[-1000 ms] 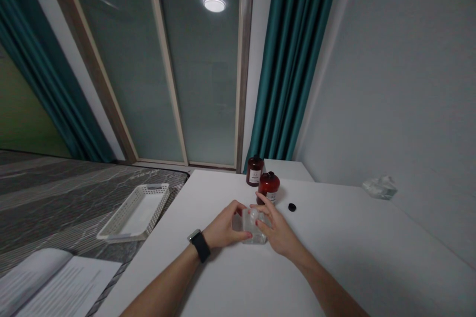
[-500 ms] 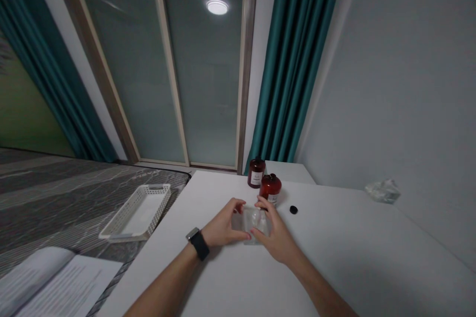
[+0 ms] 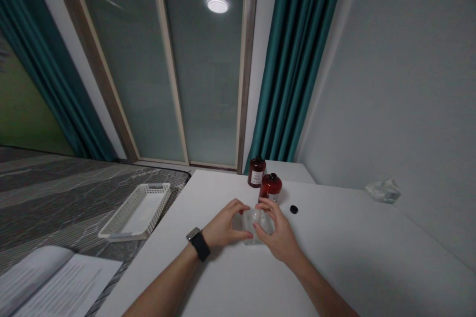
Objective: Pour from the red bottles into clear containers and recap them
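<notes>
A clear, see-through container [image 3: 253, 241] with a rounded top sits on the white table between my two hands. My left hand [image 3: 225, 228], with a dark watch on its wrist, holds it from the left, thumb at the front and fingers behind. From the other side, my right hand [image 3: 277, 235] has its thumb and fingers closed around the upper right part, near the rounded top. Fingers hide some of the container's outline. Right behind it stands a red-brown bottle [image 3: 270, 185] with a label, and a darker brown bottle [image 3: 256, 173] is a little farther back.
A small black cap [image 3: 293, 209] lies right of the bottles. Crumpled clear plastic [image 3: 383, 191] rests by the wall at the right. Left of the table [image 3: 238, 287] are a white basket [image 3: 107, 232] and an open book [image 3: 74, 282] on a dark patterned surface.
My right hand's thumb and fingers have shifted slightly up and right, uncovering more of the container's rounded top. My left hand stays nearly in place on the left side.
</notes>
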### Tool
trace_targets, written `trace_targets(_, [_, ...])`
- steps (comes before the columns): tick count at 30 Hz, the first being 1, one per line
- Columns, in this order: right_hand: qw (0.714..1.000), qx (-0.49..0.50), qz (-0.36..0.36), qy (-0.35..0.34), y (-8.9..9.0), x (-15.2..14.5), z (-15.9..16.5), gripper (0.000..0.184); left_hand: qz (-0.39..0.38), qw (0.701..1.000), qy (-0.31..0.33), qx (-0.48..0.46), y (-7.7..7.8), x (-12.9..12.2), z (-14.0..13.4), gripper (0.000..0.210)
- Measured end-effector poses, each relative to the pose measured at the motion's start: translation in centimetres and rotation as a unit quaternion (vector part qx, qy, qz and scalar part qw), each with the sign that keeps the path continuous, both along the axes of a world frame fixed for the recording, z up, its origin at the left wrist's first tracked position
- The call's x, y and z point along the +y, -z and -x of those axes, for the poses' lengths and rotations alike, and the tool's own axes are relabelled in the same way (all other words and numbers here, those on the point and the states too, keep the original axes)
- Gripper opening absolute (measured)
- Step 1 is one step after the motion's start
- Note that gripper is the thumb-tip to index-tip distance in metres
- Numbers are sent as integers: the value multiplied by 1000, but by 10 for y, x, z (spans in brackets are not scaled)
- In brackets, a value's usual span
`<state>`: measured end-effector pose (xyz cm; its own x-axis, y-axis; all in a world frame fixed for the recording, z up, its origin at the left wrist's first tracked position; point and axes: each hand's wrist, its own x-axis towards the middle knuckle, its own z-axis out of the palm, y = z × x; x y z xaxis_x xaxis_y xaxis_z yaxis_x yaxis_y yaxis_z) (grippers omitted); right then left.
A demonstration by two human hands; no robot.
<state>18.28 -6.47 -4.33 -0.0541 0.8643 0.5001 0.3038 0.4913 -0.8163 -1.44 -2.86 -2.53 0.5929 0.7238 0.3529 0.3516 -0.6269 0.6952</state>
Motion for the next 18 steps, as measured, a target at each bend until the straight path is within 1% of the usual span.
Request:
trace_targets(5, [1000,-12,10,11,-3,-1,-1,49,9,1000,9,-7,3,3,2,57])
trace_targets(9, [999,-29,10,8,-4,-1,-1,39,14,1000,16,-15,4,4,3,57])
trace_targets(18, [997,-53,-62,-7,-14,-1,-2,23,11,999,24,-26,2,3,3,55])
